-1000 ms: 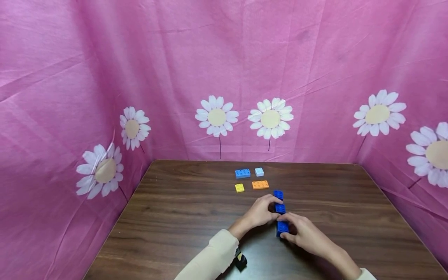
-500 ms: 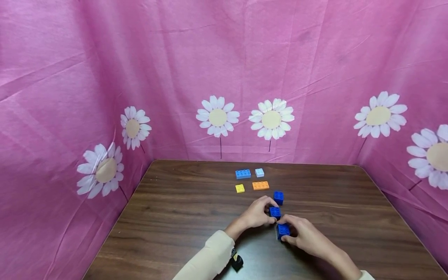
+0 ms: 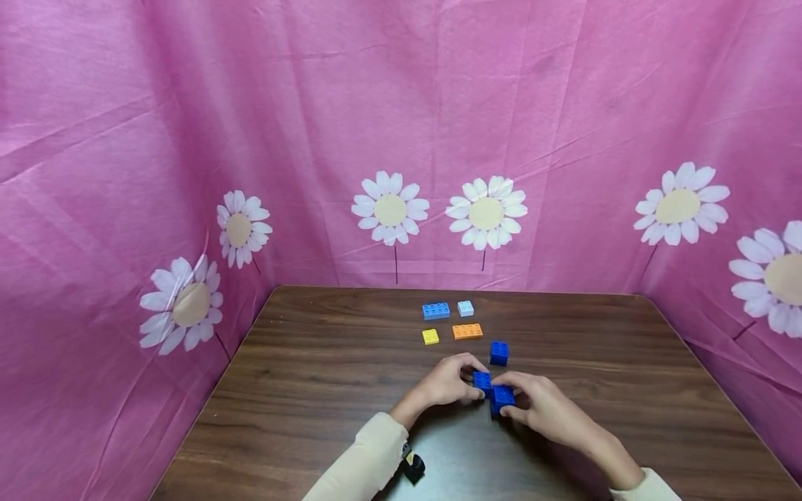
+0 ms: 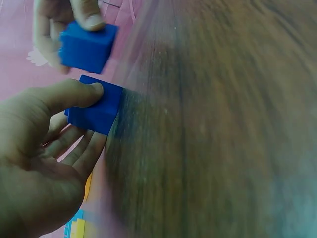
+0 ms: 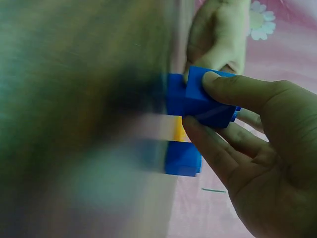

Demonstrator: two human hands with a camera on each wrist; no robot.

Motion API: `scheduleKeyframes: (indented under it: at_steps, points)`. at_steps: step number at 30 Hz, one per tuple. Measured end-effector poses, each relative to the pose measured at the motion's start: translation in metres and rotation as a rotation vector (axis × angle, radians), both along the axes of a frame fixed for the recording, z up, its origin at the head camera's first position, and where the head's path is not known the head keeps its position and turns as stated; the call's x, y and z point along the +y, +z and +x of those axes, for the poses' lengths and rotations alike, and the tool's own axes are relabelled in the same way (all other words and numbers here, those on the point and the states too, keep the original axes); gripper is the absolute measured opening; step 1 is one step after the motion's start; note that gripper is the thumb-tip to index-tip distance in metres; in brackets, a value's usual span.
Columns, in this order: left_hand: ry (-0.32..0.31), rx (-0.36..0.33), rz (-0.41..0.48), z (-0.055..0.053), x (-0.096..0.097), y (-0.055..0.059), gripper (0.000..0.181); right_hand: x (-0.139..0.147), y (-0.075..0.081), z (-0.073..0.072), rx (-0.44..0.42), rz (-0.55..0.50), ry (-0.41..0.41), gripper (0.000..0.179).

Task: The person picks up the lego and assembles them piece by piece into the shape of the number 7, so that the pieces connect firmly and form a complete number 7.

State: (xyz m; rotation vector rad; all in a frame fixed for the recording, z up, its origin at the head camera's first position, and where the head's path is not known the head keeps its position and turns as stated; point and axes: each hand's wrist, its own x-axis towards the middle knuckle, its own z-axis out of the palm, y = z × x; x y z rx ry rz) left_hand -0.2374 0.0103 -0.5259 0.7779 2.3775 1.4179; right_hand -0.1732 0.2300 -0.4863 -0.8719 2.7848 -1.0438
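My left hand [image 3: 447,381] pinches a dark blue toy building brick [image 3: 482,382] between thumb and fingers. That brick [image 4: 99,111] sits at the tabletop in the left wrist view. Just to its right, my right hand [image 3: 545,407] grips a second dark blue brick [image 3: 502,399], thumb on the near side and fingers on the far side. In the right wrist view this second brick [image 5: 210,101] is raised off the table and partly covers the left hand's one. A third dark blue brick [image 3: 499,353] stands untouched behind both hands.
Toward the back of the brown wooden table [image 3: 326,348] lie a light blue long brick [image 3: 436,311], a pale blue small brick [image 3: 466,308], a yellow piece [image 3: 430,337] and an orange piece [image 3: 467,331]. A pink flowered cloth [image 3: 401,125] hangs around the table.
The left hand has drawn its blue brick leftward and nearer, out of line with the others. The right hand has shifted its brick slightly left and away from the body. The third stays put.
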Motion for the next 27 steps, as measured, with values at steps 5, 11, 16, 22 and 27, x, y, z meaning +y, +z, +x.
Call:
scheduleKeyframes:
  at_steps: [5,11,16,22,27]
  points:
    - [0.0,-0.018,0.029,0.0,-0.006,0.0,0.032,-0.005,0.014,-0.01,0.018,-0.026,0.01,0.038]
    - [0.016,-0.054,0.041,0.0,-0.014,0.0,0.033,-0.01,0.033,-0.02,0.052,0.031,-0.007,0.04]
    - [0.024,-0.07,0.031,-0.001,-0.022,0.0,0.032,-0.016,0.042,-0.027,0.079,0.058,-0.019,0.043]
    - [0.034,-0.122,0.053,-0.001,-0.028,0.0,0.033,-0.026,0.048,-0.032,0.133,0.117,-0.014,0.043]
    - [0.037,-0.143,0.066,-0.002,-0.031,0.0,0.035,-0.035,0.051,-0.036,0.146,0.135,0.021,0.042]
